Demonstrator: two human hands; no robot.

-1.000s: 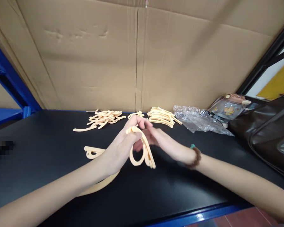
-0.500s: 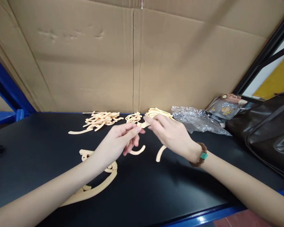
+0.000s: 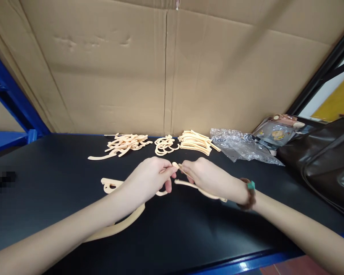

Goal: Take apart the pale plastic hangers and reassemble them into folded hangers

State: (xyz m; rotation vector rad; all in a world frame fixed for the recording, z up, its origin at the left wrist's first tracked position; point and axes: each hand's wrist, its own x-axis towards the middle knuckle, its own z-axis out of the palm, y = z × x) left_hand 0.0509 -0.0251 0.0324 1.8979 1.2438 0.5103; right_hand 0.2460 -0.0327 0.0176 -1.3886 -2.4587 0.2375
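Note:
My left hand is closed in a pinch on a small beige plastic hanger hook, whose curved end shows below the fingers. Close against it, my right hand grips a slim beige hanger arm that runs under the palm and comes out near the wrist. The fingertips of both hands meet at a small beige end, where the pieces touch; how they join is hidden. Partly beneath my left forearm, larger curved beige hanger pieces lie on the black table.
Along the cardboard wall lie a pile of beige hanger arms, a smaller pile of hooks and a stack of slim bars. Crumpled clear plastic, a decorated clear container and a dark leather bag occupy the right.
Both hands have come slightly nearer and lower, still pinching the pieces together. The right hand's piece has turned, so its long arm now lies sideways under the palm. The view has shifted slightly.

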